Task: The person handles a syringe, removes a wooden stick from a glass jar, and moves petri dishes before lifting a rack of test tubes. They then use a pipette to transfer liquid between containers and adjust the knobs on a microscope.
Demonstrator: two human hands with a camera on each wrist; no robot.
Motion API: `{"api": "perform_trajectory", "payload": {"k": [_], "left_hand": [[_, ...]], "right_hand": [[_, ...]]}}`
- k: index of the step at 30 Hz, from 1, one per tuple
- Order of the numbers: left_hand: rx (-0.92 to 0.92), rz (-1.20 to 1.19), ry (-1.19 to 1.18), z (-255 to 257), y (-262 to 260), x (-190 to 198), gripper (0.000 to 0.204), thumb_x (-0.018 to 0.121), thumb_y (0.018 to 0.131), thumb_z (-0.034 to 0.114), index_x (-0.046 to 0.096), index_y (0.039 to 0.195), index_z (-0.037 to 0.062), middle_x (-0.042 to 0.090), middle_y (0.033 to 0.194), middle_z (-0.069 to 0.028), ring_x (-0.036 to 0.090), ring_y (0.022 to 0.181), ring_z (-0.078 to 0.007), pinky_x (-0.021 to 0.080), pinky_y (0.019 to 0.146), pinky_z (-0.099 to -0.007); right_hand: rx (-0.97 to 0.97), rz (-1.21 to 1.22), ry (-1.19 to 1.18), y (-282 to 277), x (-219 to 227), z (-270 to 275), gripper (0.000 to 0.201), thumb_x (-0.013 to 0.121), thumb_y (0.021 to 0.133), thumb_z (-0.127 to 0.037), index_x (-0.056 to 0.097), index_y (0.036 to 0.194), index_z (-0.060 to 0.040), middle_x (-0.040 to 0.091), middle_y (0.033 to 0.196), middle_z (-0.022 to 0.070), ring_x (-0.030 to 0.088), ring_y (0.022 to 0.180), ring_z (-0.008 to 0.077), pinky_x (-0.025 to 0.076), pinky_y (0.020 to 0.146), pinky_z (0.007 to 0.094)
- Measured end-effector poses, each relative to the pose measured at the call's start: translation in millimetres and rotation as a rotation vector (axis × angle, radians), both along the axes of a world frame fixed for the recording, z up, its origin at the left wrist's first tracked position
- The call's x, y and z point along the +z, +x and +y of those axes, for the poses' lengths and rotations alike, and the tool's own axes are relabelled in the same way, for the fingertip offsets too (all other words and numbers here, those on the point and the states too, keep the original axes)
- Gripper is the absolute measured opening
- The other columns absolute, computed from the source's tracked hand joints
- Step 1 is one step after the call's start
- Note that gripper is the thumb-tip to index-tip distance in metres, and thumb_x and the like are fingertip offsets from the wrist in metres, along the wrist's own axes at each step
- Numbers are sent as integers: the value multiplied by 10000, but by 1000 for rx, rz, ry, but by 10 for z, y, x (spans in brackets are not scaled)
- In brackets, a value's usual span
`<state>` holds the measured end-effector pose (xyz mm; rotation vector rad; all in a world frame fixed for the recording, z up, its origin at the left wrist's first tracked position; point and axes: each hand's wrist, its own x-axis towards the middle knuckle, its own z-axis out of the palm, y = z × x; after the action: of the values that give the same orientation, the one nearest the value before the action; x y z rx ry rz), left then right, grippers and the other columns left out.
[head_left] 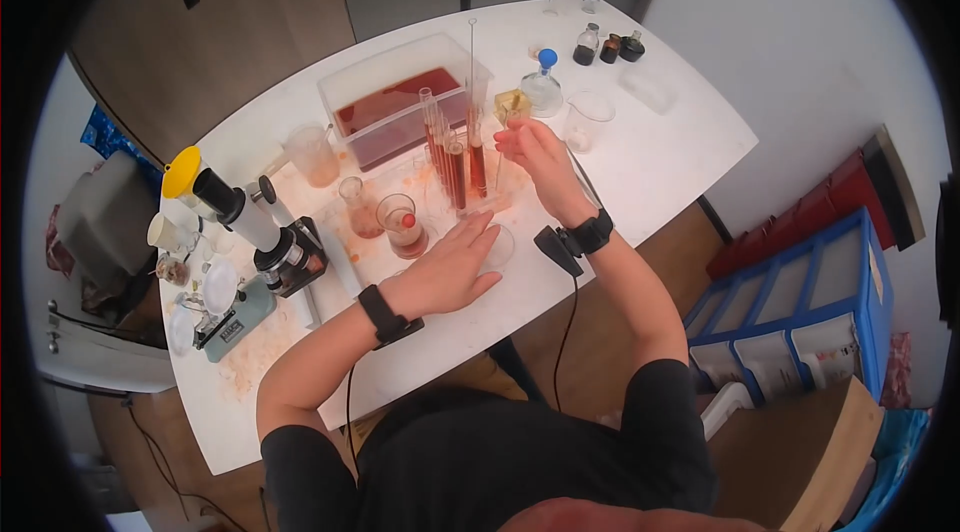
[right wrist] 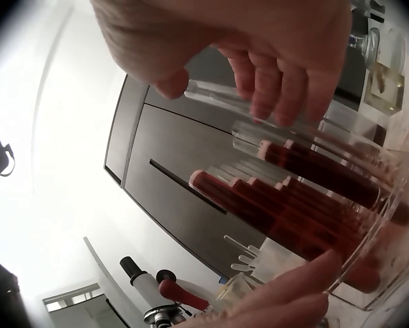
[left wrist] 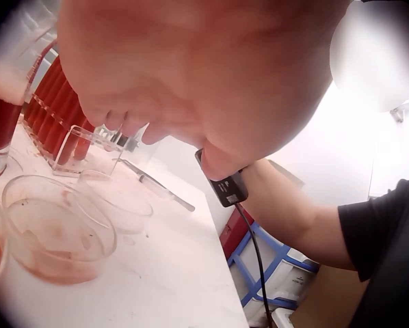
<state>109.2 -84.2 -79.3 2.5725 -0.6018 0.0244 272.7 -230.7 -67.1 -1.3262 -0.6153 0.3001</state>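
Observation:
Several tubes of red liquid [head_left: 457, 172] stand in a clear rack [left wrist: 88, 147]. At the rack's right end, my right hand [head_left: 540, 167] has its fingers around the upper part of a clear tube [right wrist: 218, 96], thumb tip by its mouth; the contact is partly hidden. My left hand [head_left: 450, 272] is held flat, fingers extended, close in front of the rack and holding nothing. In the right wrist view, the left fingers [right wrist: 293, 290] are beside the rack's base. Clear dishes [left wrist: 61, 222] lie on the table below the left hand.
Behind the rack is a plastic tub of red liquid [head_left: 400, 102]. A beaker [head_left: 403, 227] and flask [head_left: 360, 207] stand left of the rack, with a microscope [head_left: 270, 232] and scale [head_left: 235, 322] farther left. A blue-capped flask [head_left: 541, 92] and dark bottles [head_left: 610, 50] stand back right.

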Motion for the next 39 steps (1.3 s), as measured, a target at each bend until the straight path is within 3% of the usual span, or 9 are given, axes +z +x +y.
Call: {"api": "perform_trajectory", "payload": {"k": [3, 6, 12, 15, 21, 24, 30, 36, 39], "left_hand": [[36, -32, 51, -41, 218, -72, 641, 584, 912, 253, 339, 1380, -110, 272, 1470, -335, 263, 1397, -430, 246, 1159, -413], [84, -5, 5, -93, 303, -33, 676, 569, 918, 262, 294, 1405, -117, 255, 1480, -338, 232, 1414, -424, 224, 1168, -410], [129, 20, 68, -164, 370, -131, 680, 586, 912, 252, 297, 1409, -111, 251, 1494, -319, 231, 1417, -422, 230, 1171, -415], [125, 23, 102, -159, 376, -146, 679, 584, 914, 259, 305, 1410, -110, 253, 1498, -312, 232, 1417, -421, 230, 1172, -413], [95, 8, 115, -142, 337, -125, 690, 594, 909, 261, 305, 1414, -109, 229, 1515, -294, 224, 1421, -415, 236, 1171, -409], [79, -39, 85, -128, 355, -171, 712, 622, 886, 238, 295, 1402, -128, 282, 1467, -321, 258, 1395, -438, 252, 1160, -413], [78, 28, 80, -115, 355, -121, 729, 622, 894, 276, 288, 1431, -87, 229, 1516, -284, 222, 1419, -414, 244, 1169, -405], [71, 33, 117, -111, 355, -119, 784, 652, 872, 306, 282, 1421, -113, 220, 1517, -291, 220, 1420, -415, 253, 1165, -405], [68, 27, 115, -109, 336, -97, 803, 660, 864, 323, 282, 1414, -125, 223, 1513, -300, 230, 1417, -417, 252, 1166, -406]], "right_hand": [[13, 111, -6, 76, -116, -103, 416, 420, 1038, -323, 518, 1238, 29, 612, 1157, 127, 586, 1065, 178, 472, 948, 316], [-22, 11, -48, 77, -200, -92, 373, 459, 1028, -279, 525, 1224, 32, 629, 1128, 119, 599, 1048, 182, 475, 937, 305], [-179, -417, -348, -58, -55, 4, 306, 667, 903, -157, 588, 1144, 14, 661, 1049, 111, 648, 919, 174, 528, 770, 284], [-292, -619, -438, -59, -32, 3, 271, 703, 862, -153, 617, 1061, 10, 674, 959, 124, 668, 835, 191, 532, 693, 296], [-262, -658, -511, 2, -18, 19, 208, 702, 858, -140, 621, 967, 17, 670, 820, 135, 663, 711, 208, 528, 661, 297], [-189, -686, -508, 76, -6, 9, 198, 698, 861, -134, 623, 967, 15, 677, 829, 124, 663, 720, 197, 527, 661, 295], [-104, -562, -477, 133, 32, -23, 185, 700, 863, -132, 631, 958, 11, 691, 829, 100, 666, 712, 178, 526, 651, 294], [-310, -685, -594, -12, 62, 60, 199, 723, 844, -145, 643, 943, 8, 694, 819, 100, 683, 726, 175, 531, 636, 291], [-268, -736, -576, 5, 63, 45, 173, 711, 847, -105, 644, 955, 13, 691, 819, 98, 680, 733, 158, 532, 653, 275]]}}
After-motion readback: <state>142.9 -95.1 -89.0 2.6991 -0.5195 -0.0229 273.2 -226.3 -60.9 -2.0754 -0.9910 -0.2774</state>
